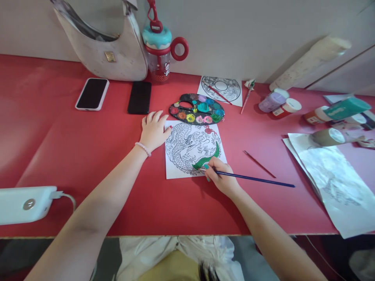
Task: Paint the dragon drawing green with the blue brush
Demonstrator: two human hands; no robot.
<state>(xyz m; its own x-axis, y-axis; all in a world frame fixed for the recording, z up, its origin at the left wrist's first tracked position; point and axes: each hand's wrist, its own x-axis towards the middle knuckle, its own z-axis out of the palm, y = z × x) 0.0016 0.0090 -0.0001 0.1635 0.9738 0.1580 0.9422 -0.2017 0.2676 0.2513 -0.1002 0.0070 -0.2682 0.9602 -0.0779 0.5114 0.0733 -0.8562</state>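
Dragon drawing [186,146], partly green, midway between front and back edges of the desk [170,207]. At its upper-left corner, left hand [154,134] with fingers spread; pinched in right hand [224,178], blue paintbrush [258,179].

Right fingers [212,172] hold a blue paintbrush [254,179] over the dragon drawing [187,147].

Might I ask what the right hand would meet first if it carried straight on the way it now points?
Crossing the dragon drawing, the right hand, holding a blue brush, would probably meet the left hand first, though its height above the drawing is hard to judge.
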